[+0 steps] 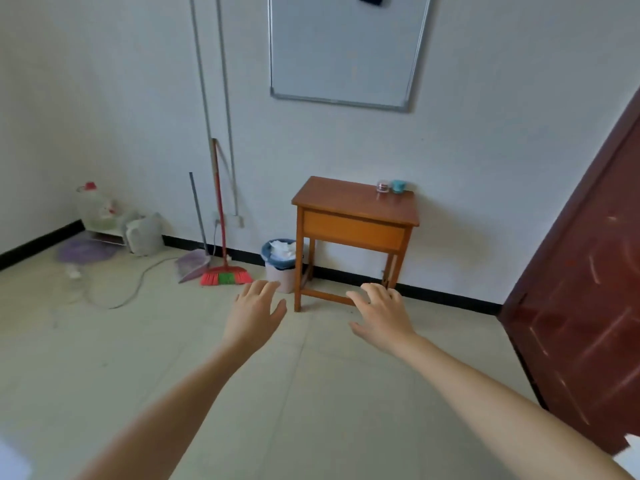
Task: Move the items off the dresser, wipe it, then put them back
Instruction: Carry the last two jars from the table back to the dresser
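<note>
Your left hand (258, 311) and right hand (381, 313) hang short of the dresser (339, 202), fingers spread, holding nothing. The pink jar (383, 186) and teal jar (399, 186) stand at its back right corner. They are likely light, rigid and slick, so grip each round its sides.

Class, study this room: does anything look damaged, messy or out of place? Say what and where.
The dark red door on the right is scored with pale scratches. The waste bin left of the dresser is heaped with crumpled paper, and a grey cable trails loose across the floor on the left.
</note>
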`<action>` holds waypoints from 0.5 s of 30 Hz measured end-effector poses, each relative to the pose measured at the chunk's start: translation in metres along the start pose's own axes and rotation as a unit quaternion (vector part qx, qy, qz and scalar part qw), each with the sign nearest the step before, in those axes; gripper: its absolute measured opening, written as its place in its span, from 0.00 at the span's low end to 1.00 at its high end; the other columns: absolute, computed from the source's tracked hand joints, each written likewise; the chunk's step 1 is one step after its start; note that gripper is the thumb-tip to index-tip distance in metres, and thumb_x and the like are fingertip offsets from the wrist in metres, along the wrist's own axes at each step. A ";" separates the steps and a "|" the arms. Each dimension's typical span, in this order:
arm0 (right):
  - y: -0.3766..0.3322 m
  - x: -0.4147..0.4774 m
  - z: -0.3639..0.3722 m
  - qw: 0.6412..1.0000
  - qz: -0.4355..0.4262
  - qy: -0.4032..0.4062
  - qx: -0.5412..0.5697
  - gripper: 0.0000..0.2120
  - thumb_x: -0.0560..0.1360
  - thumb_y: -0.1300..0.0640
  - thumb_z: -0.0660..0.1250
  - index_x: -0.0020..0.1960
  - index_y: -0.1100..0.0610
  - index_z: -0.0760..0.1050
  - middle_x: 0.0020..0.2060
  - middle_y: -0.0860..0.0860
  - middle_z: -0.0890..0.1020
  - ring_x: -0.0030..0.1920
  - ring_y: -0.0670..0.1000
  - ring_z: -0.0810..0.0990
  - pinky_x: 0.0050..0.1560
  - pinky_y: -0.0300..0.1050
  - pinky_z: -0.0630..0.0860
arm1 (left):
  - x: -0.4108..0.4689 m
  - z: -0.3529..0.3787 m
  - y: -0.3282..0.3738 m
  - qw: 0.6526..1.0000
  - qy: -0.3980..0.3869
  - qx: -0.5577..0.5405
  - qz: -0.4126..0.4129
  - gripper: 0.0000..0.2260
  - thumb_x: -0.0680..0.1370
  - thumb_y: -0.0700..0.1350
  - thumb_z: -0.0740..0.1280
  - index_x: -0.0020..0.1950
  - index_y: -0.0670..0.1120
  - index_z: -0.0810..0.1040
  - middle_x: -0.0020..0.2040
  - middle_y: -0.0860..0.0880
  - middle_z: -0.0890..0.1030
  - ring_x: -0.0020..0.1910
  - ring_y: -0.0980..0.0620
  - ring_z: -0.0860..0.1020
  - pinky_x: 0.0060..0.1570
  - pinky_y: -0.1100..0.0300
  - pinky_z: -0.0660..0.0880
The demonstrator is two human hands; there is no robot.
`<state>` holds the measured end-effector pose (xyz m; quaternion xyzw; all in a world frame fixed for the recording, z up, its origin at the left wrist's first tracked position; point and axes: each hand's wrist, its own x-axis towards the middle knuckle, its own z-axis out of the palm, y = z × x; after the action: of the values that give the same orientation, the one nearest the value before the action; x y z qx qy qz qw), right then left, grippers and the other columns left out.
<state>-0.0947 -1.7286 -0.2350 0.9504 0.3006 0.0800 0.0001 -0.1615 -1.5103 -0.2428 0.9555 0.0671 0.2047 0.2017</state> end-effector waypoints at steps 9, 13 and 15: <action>-0.045 0.125 -0.016 0.997 -0.064 0.048 0.017 0.24 0.77 0.49 0.58 0.71 0.53 0.59 0.68 0.54 0.64 0.70 0.55 0.59 0.67 0.53 0.55 | 0.082 -0.033 -0.052 0.999 0.031 0.029 -0.018 0.19 0.78 0.49 0.60 0.68 0.45 0.68 0.65 0.47 0.73 0.65 0.47 0.67 0.62 0.56 0.65; -0.037 0.182 -0.008 0.997 -0.053 0.058 0.015 0.23 0.77 0.49 0.58 0.70 0.54 0.61 0.68 0.55 0.65 0.70 0.55 0.59 0.66 0.52 0.56 | 0.140 -0.024 -0.069 0.999 0.024 0.029 -0.017 0.19 0.79 0.49 0.59 0.68 0.46 0.68 0.65 0.48 0.72 0.65 0.48 0.67 0.63 0.56 0.64; -0.026 0.210 0.000 0.998 -0.035 0.055 0.017 0.24 0.77 0.49 0.58 0.70 0.53 0.60 0.68 0.54 0.65 0.70 0.54 0.59 0.67 0.52 0.56 | 0.169 -0.016 -0.078 0.999 -0.001 0.044 -0.005 0.19 0.79 0.50 0.58 0.68 0.47 0.67 0.65 0.48 0.72 0.65 0.49 0.66 0.62 0.57 0.64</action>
<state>0.0599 -1.5868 -0.2043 0.9332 0.3349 0.1270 -0.0302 -0.0180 -1.3980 -0.2003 0.9632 0.0807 0.1998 0.1607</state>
